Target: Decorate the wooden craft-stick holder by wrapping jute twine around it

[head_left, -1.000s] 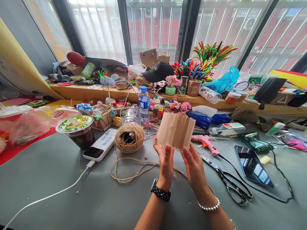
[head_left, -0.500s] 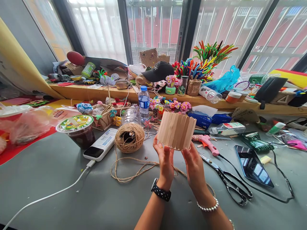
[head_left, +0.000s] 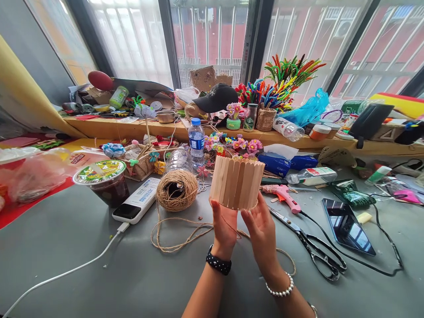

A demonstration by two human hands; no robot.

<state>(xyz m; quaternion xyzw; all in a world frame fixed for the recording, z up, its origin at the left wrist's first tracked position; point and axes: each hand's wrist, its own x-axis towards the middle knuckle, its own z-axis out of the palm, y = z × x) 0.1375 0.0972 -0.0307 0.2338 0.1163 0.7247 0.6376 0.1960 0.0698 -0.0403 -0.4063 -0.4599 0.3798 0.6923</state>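
Both hands, left hand [head_left: 224,224] and right hand [head_left: 261,227], grasp the stick cup [head_left: 236,182] from below at frame centre. Squeezing could crack its glued seams. A slip could drop it onto the twine ball [head_left: 176,190].

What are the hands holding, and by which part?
Both hands, left hand and right hand, hold a round holder of upright wooden craft sticks by its bottom rim, fingertips at the lower edge, raised above the grey table.

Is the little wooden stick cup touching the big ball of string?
Apart. In the head view both hands, left hand and right hand, hold the stick cup up off the table, and grey table shows between it and the twine ball.
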